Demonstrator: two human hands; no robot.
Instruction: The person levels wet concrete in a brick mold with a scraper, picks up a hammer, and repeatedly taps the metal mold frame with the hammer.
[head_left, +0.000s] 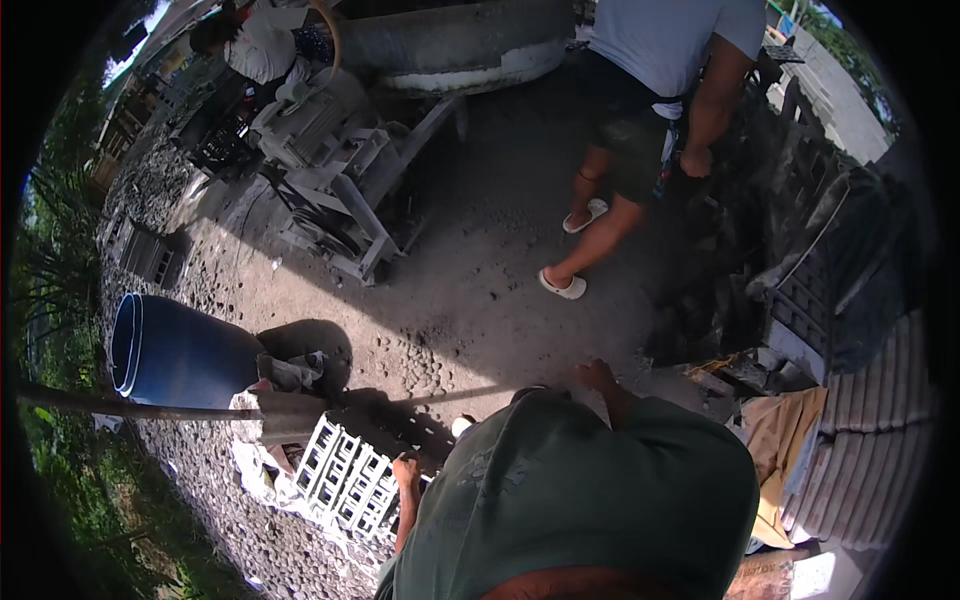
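My left hand (406,471) hangs low at my left side, in sunlight, with its fingers bent. It overlaps the right edge of a pale openwork grid rack (347,476); whether it touches the rack, or grips anything, cannot be made out. Out ahead of my body, in shade, is my right hand (597,375). Its fingers look loosely bent and apart, with nothing visible in them. Beneath it lies the dusty ground (480,345). My dark green shirt hides much of both arms.
Ahead on the right stands a person (640,120) in white clogs. Another bends at the far left, behind a motor on a metal frame (345,200). A blue drum (185,350) lies at left beside a pole (140,409). Corrugated sheets (870,430) are stacked at right.
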